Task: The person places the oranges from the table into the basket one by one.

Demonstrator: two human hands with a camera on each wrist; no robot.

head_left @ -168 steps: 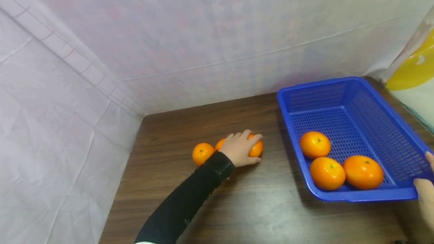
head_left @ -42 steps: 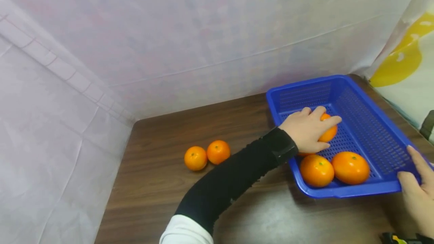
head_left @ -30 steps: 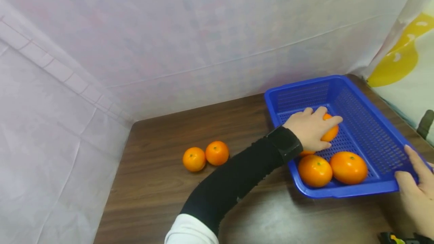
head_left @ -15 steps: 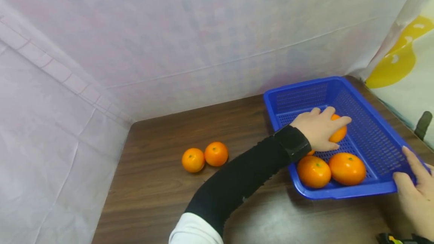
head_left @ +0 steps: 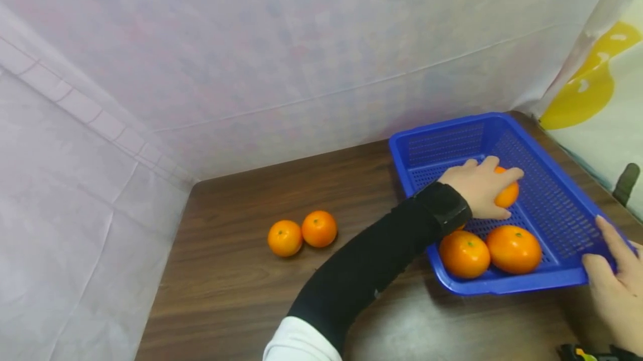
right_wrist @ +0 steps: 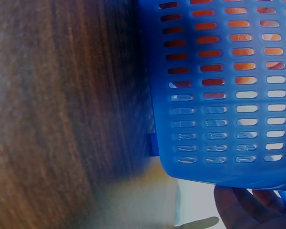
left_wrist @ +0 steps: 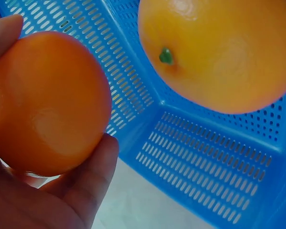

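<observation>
Inside the blue plastic basket [head_left: 552, 182], my left hand [head_left: 479, 185] grips an orange fruit with a smooth skin, like a tangerine [head_left: 508, 195]; in the left wrist view, fingers and thumb wrap this tangerine [left_wrist: 50, 102]. Two more tangerines [head_left: 464, 255] [head_left: 514, 249] lie at the basket's near end, and another is mostly hidden under my left wrist. My right hand [head_left: 615, 288] holds the basket's near right corner, thumb on the rim; the right wrist view shows its fingers below the slotted wall [right_wrist: 229, 114].
Two tangerines [head_left: 285, 238] [head_left: 320, 229] touch each other on the brown wooden table [head_left: 226, 283], left of the basket. A pale cloth wall [head_left: 281, 59] stands behind the table, and another closes off the left side. Yellow-printed cloth [head_left: 582, 99] hangs at the right.
My left hand has carried a tangerine from the table into the basket, then shifted slightly right inside it. My right hand keeps its hold on the corner. The view has drifted a little.
</observation>
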